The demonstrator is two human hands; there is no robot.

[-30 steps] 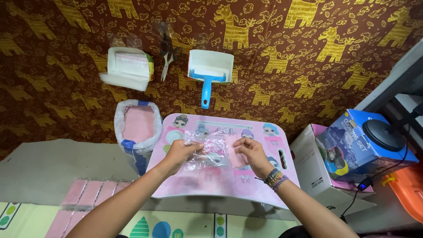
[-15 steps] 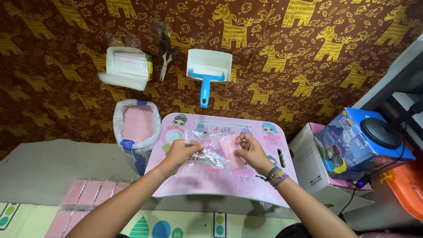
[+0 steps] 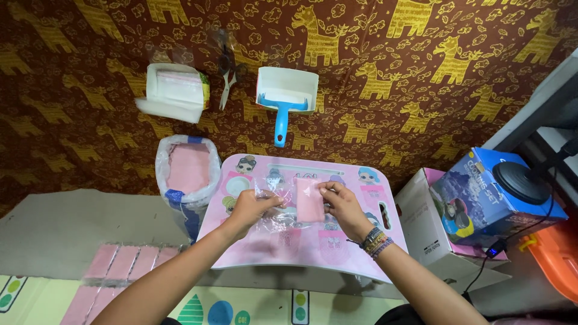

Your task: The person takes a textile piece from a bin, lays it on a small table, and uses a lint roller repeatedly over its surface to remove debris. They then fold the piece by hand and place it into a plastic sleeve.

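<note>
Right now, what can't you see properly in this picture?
- Clear bag: head view; too see-through to trace its edges or opening.
- Pink pad: right hand covers one edge.
- Left hand fingertips: curled under.
- Bag of pink pads: its bottom hides behind the pink lap table.
- Orange thing: cut off by the right edge.

Clear plastic sleeve (image 3: 278, 212) pinched at both ends by left hand (image 3: 250, 206) & right hand (image 3: 343, 204), a flat pink pad (image 3: 309, 200) partly in it, just left of the right fingertips. Well left of the left fingers: clear bag (image 3: 188, 171) stuffed w/ pink pads, blue tape on it. Below-left, near the left forearm: row of wrapped pink packs (image 3: 123, 265). Far right of the right fingers: blue printed box (image 3: 481, 195) atop a white-and-pink carton (image 3: 424, 232). Above, far from the fingers: white open pack (image 3: 174, 91).
</note>
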